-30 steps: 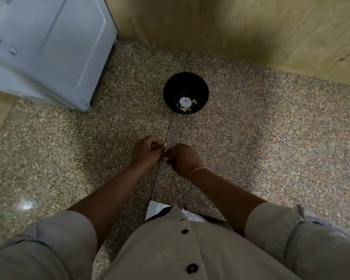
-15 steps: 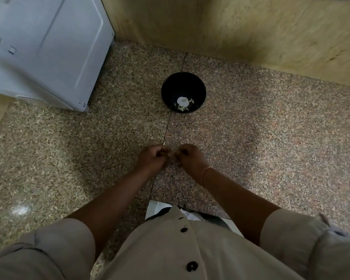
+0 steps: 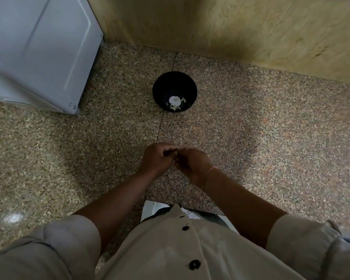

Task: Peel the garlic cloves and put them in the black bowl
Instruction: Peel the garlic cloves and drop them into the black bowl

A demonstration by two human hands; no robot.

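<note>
Spreading across the view lay the speckled stone floor [image 3: 271,138], with a white appliance [image 3: 38,57] at the far left. The left hand [image 3: 156,158] and right hand [image 3: 192,164] met above the floor, fingers curled, pinching between them a garlic clove [image 3: 178,147], almost wholly hidden. Well beyond them stood the black bowl [image 3: 160,85], pale garlic pieces [image 3: 175,101] in its bottom.
</note>
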